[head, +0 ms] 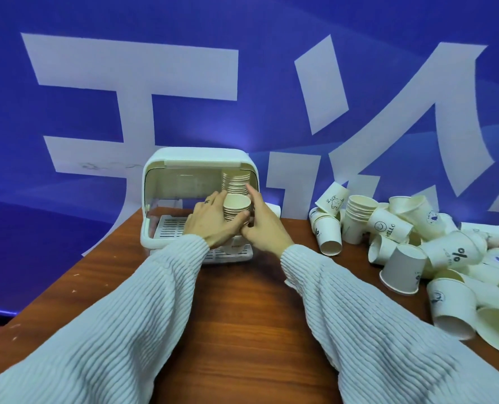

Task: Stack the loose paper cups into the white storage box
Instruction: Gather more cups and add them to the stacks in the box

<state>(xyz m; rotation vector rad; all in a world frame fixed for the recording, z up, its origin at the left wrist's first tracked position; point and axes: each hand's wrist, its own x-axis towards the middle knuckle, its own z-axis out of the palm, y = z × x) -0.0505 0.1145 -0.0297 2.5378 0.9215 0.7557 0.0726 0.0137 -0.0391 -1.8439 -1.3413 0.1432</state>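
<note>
So on the left there's the wooden table [236, 301], reddish-brown with a visible grain and a few pale scuffs near its left edge. Sitting on it toward the back is the white storage box [154, 182], glossy plastic with rounded corners, its front lid flipped up and a slotted drain-style tray [169, 228] on its floor. Inside at the right rear stands a tall stack of cups [236, 179], rims ribbed one over another.

Both arms wear a chunky ribbed knit sleeve [125, 330], pale grey-white. The left hand [210, 223] is wrapped round the left side of a shorter cup stack [236, 208] at the box's opening, thumb across the front of it. The right hand [264, 225] presses against the stack's right side, index finger pointing up, so the stack is clamped between the two hands.

Off to the right is the pile of loose paper cups [435, 249], thin cream paper, most tipped over, a few nested. One reads "HELLO" with a smiley, another has "o/o", one has a little bear doodle.

Behind everything is a blue backdrop [271, 24] with huge white characters, partly cropped, can't read them properly.
</note>
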